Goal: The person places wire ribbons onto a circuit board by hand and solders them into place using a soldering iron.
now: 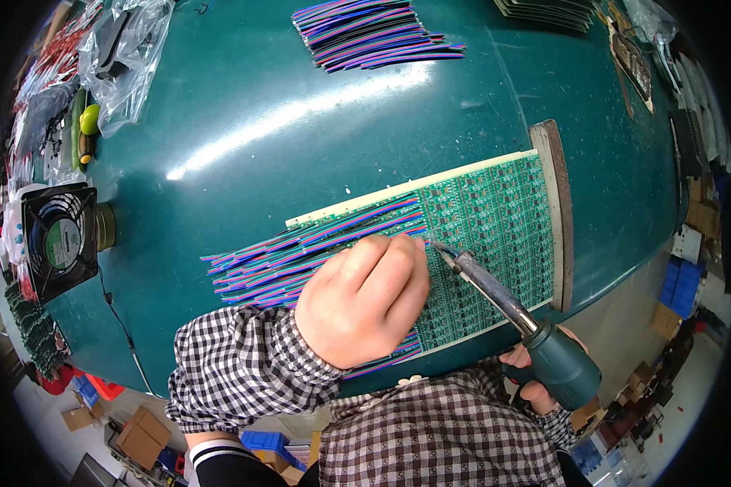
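Observation:
A green panel of circuit boards [487, 243] lies on the table before me. Along its left part run many multicoloured ribbon wires [260, 264], their free ends reaching left past the panel. My left hand [365, 300] rests over these wires, its fingers closed in a pinch on a ribbon wire at the boards; the fingers hide most of that wire. From the right, my right hand [536, 395] grips a soldering iron [564, 365] by its dark green handle. The iron's tip meets the panel just right of my left fingertips; whether it touches the wire I cannot tell.
A brown metal bar [555, 215] borders the panel's right edge. Beyond it at the back lies a pile of ribbon wires [374, 34]. A black fan [59, 242] stands at the left, below clear plastic bags [126, 65] and a yellow-green round object [90, 119].

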